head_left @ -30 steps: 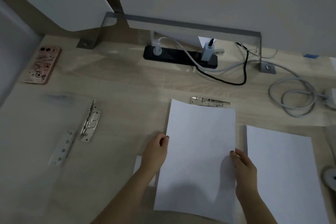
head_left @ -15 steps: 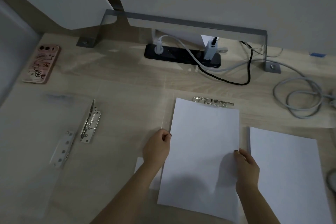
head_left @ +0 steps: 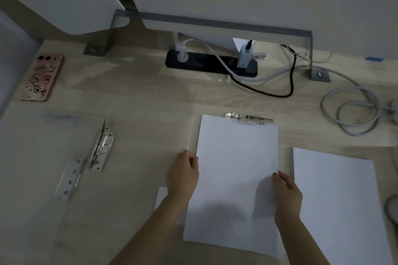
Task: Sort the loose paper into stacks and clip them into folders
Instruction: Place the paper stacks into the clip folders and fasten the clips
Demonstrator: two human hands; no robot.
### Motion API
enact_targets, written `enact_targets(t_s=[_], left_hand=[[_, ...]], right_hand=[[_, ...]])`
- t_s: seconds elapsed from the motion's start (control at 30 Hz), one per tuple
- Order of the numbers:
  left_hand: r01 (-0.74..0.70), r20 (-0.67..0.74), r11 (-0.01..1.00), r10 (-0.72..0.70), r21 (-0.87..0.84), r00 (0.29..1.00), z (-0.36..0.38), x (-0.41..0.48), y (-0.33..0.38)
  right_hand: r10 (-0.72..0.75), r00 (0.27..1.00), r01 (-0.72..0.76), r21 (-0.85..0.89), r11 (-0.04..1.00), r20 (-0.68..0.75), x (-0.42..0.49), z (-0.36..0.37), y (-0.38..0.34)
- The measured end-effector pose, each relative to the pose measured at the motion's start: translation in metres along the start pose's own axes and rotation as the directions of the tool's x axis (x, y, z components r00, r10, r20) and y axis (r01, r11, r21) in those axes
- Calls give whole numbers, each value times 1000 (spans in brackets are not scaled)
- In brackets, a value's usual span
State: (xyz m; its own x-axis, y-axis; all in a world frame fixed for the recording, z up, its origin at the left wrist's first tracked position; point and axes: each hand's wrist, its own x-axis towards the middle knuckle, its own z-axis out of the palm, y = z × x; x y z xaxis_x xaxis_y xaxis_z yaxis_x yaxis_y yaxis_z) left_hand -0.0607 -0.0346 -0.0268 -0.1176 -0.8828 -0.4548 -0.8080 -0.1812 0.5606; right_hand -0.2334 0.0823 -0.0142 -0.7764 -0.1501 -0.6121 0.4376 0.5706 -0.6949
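A white paper stack [head_left: 234,170] lies in the middle of the wooden desk [head_left: 140,92], over a clear folder whose metal clip [head_left: 248,118] shows just past the stack's far edge. My left hand [head_left: 183,173] grips the stack's left edge. On the right edge, my right hand [head_left: 287,191] holds it with the thumb on top. A second white stack [head_left: 338,206] lies to the right. At left, a clear folder [head_left: 43,157] lies open with a lever clip [head_left: 101,146] and a metal plate [head_left: 70,178].
A pink phone [head_left: 41,77] lies at the far left. A black power strip [head_left: 211,64] with plugs sits at the back, with a black cable and a coiled grey cable [head_left: 349,112] to the right. A small white sheet corner [head_left: 161,198] shows under my left forearm.
Both hands have slid the middle stack away from me, so its far edge now reaches the metal clip. The view has shifted slightly.
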Motion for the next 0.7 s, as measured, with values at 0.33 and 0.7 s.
enact_targets(t_s=[0.33,0.7], left_hand=[[-55,0,983,56,178,998,2,0,5],[-521,90,602,599,606,796,21,12,-8]], right_hand=[[-3,1000,3,-11,1000,-5,3,1,1],[-11,1000,9,-80,997,-21,6,3,1]])
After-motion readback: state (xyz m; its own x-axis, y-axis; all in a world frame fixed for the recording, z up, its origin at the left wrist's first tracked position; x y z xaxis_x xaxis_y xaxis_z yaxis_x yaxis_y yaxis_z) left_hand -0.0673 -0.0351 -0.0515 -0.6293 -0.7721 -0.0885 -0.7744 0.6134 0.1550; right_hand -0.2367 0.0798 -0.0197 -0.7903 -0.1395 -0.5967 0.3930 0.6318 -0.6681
